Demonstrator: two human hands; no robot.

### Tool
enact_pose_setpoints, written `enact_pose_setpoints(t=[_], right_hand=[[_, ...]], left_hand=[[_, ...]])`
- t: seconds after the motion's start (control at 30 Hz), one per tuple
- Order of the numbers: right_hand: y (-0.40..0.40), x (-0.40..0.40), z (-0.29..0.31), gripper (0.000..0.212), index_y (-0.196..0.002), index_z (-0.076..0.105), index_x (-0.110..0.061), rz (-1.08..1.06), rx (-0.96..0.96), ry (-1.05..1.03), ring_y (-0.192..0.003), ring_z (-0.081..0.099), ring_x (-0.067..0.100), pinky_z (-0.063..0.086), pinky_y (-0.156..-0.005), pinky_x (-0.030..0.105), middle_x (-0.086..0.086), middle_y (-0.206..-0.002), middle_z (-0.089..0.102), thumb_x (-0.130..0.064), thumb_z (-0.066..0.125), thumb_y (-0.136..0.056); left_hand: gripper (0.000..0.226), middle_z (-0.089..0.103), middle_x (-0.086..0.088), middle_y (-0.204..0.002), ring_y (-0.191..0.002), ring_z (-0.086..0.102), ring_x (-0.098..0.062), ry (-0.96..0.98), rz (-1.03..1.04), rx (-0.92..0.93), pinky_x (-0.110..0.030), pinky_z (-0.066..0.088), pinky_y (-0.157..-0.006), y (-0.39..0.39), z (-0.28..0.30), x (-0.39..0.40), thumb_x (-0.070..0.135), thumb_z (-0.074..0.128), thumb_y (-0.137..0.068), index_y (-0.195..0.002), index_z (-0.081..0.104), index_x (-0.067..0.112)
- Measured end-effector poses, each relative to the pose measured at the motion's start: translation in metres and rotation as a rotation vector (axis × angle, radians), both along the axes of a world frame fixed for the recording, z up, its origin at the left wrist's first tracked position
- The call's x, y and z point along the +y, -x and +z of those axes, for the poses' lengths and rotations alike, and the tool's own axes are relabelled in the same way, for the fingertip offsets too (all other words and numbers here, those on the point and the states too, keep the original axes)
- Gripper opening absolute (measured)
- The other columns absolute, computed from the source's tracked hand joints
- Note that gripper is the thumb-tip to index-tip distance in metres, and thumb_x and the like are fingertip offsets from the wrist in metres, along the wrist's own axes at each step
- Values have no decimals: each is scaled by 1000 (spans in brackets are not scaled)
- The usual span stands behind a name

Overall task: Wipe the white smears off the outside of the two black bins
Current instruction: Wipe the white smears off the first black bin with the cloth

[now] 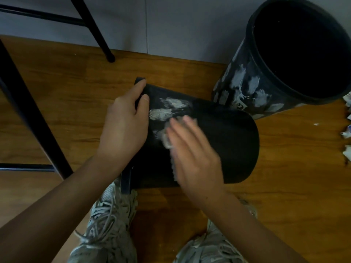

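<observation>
A black bin (224, 141) lies on its side on the wooden floor, its rim to the left and its base to the right. White smears (167, 109) mark its upper side near the rim. My left hand (125, 122) grips the rim, thumb on the outside. My right hand (191, 154), blurred, presses a pale cloth (167, 139) flat against the bin's side just below the smears. A second black bin (296, 54) stands upright at the upper right, its outside covered with white smears (245, 82).
Black metal furniture legs (95, 29) stand at the upper left and along the left edge. Crumpled white scraps (346, 133) lie on the floor at the right edge. My grey laced shoes (108, 224) are just below the lying bin. A grey wall runs along the top.
</observation>
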State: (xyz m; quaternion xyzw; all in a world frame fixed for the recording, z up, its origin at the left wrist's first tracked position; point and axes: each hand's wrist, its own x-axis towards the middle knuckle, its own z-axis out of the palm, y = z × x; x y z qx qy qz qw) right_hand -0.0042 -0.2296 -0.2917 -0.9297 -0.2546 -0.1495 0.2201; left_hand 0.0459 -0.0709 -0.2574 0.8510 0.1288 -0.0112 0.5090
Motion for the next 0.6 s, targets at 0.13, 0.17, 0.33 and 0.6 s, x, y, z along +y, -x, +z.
enact_pose_setpoints(t=[0.13, 0.17, 0.33, 0.6], right_hand=[[4, 10, -3, 30, -129, 58, 1, 117, -72, 72, -135, 46, 30, 36, -114, 39, 16, -136, 56, -9, 49, -102], [4, 6, -4, 31, -130, 57, 1, 122, -78, 80, -135, 45, 29, 36, -114, 38, 15, -137, 56, -9, 49, -102], [6, -41, -10, 31, -126, 57, 2, -94, -41, 29, -135, 45, 31, 31, -117, 38, 17, -135, 55, -14, 39, -106], [6, -22, -8, 31, -125, 58, 5, -72, -30, 0, -134, 44, 33, 32, -116, 40, 20, -134, 56, -9, 43, -101]], left_hand=[[42, 47, 16, -127, -109, 44, 11, -38, 5, -13, 3, 36, -80, 2, 0, -2, 24, 38, -103, -145, 40, 19], [42, 46, 18, -125, -104, 45, 14, -38, 3, -15, 3, 36, -79, 2, 0, -2, 24, 38, -103, -145, 40, 19], [43, 46, 23, -117, -85, 44, 27, 9, -6, 0, 7, 35, -74, 1, 0, -1, 25, 38, -103, -146, 39, 20], [43, 51, 16, -131, -111, 48, 14, 99, 7, -10, -5, 37, -94, 4, 0, -1, 28, 34, -104, -146, 39, 19]])
